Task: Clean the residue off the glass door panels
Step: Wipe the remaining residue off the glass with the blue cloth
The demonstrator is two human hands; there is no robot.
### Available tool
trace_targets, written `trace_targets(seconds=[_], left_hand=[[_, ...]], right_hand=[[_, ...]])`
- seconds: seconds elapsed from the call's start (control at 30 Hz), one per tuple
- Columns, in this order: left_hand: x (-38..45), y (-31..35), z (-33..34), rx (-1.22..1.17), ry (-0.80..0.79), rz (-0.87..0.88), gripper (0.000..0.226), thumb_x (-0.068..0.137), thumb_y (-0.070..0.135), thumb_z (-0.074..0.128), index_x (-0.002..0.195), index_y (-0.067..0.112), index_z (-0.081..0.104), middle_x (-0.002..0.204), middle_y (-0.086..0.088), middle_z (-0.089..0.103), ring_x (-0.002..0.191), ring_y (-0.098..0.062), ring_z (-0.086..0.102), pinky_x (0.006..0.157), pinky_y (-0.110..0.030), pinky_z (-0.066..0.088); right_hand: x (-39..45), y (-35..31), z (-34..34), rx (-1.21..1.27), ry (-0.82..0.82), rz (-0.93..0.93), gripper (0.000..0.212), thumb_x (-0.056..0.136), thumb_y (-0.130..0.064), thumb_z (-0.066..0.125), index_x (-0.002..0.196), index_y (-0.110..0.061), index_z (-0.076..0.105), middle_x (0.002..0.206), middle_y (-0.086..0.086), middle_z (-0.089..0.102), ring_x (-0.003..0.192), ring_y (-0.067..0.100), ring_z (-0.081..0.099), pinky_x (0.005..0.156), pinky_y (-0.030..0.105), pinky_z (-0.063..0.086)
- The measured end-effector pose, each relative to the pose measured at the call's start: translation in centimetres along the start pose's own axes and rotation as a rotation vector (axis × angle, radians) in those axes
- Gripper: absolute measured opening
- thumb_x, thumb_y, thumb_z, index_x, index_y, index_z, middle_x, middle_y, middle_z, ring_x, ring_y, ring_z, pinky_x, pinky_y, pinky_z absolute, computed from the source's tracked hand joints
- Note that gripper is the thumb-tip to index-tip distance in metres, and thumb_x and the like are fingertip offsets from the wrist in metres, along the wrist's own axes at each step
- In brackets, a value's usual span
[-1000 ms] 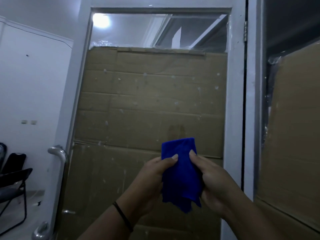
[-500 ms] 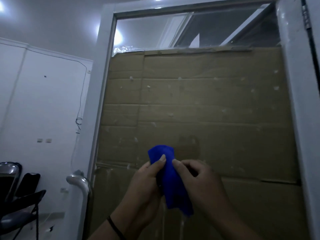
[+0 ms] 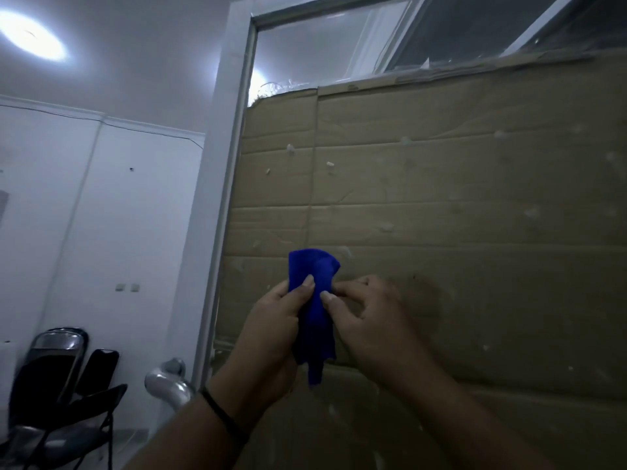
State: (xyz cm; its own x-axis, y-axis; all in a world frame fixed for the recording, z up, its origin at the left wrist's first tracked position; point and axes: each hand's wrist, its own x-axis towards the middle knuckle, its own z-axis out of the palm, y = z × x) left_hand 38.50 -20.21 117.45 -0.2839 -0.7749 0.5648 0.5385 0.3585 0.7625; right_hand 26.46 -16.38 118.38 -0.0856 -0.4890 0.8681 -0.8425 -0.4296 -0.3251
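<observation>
left hand point(image 3: 271, 320) pinching blue cloth point(image 3: 314, 300) | right hand point(image 3: 366, 313) fingers point(image 3: 330, 296) closed on cloth too | cloth bunched between fingers, tail hanging below | glass door point(image 3: 339, 39) beyond fingers, cardboard point(image 3: 475, 215) behind

A round ceiling light point(image 3: 32, 39) shines bright at the top left. The ceiling around it looks pale grey. Below it stands a white wall point(image 3: 101, 212) with a thin raised trim line running along near its top. Two small switch plates point(image 3: 126, 287) sit side by side low on the wall, and one tiny dark dot shows higher up. In the bottom left corner stand black folding chairs point(image 3: 64, 395) with shiny metal frames, close to the wall. A bit of pale floor shows beside them. The room is dim away from the light, and the far right side looks darker.
</observation>
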Motion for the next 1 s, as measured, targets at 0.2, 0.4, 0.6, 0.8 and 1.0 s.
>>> trace_targets(seconds=[0.2, 0.4, 0.6, 0.8, 1.0], left_hand=[[3.8, 1.2, 0.0, 0.027, 0.21, 0.165, 0.021, 0.093, 0.025, 0.056, 0.11, 0.013, 0.06, 0.078, -0.009, 0.069, 0.066, -0.023, 0.065, 0.062, -0.039, 0.058], [8.2, 3.1, -1.7, 0.055, 0.383, 0.275, 0.016, 0.095, 0.008, 0.045, 0.083, 0.015, 0.053, 0.07, -0.005, 0.058, 0.059, -0.016, 0.056, 0.056, -0.028, 0.048], [13.9, 5.7, -5.4, 0.515, 0.414, 0.653, 0.021, 0.096, 0.014, 0.053, 0.115, 0.02, 0.06, 0.094, 0.003, 0.064, 0.081, -0.011, 0.063, 0.067, -0.021, 0.05], [20.2, 9.3, -7.6, 0.831, 0.508, 0.964, 0.035, 0.093, 0.02, 0.059, 0.127, 0.01, 0.059, 0.106, 0.003, 0.063, 0.095, -0.012, 0.058, 0.076, -0.009, 0.042], [25.1, 11.2, -8.6, 1.051, 0.491, 1.022, 0.037, 0.093, 0.018, 0.058, 0.129, 0.008, 0.058, 0.119, -0.015, 0.062, 0.109, -0.026, 0.055, 0.09, -0.023, 0.037]], right_hand=[[4.3, 1.9, -0.1, -0.052, 0.015, -0.132, 0.02, 0.091, -0.042, 0.049, 0.101, -0.031, 0.062, 0.111, -0.006, 0.054, 0.112, 0.013, 0.047, 0.092, 0.035, 0.044], [8.8, 2.3, -0.3, -0.147, 0.066, -0.246, 0.019, 0.089, -0.034, 0.053, 0.098, -0.023, 0.066, 0.099, 0.001, 0.058, 0.101, 0.02, 0.051, 0.089, 0.036, 0.043], [12.3, 1.7, 0.3, -0.266, 0.162, -0.359, 0.021, 0.087, -0.029, 0.053, 0.094, -0.017, 0.069, 0.096, 0.009, 0.06, 0.097, 0.028, 0.052, 0.088, 0.042, 0.043], [15.2, 0.9, 1.9, -0.365, 0.292, -0.44, 0.017, 0.088, -0.026, 0.056, 0.093, -0.017, 0.069, 0.09, 0.004, 0.056, 0.094, 0.023, 0.047, 0.084, 0.038, 0.039], [17.5, 0.6, 2.3, -0.457, 0.382, -0.478, 0.016, 0.086, -0.023, 0.057, 0.088, -0.015, 0.07, 0.085, 0.004, 0.055, 0.09, 0.023, 0.047, 0.079, 0.033, 0.034]])
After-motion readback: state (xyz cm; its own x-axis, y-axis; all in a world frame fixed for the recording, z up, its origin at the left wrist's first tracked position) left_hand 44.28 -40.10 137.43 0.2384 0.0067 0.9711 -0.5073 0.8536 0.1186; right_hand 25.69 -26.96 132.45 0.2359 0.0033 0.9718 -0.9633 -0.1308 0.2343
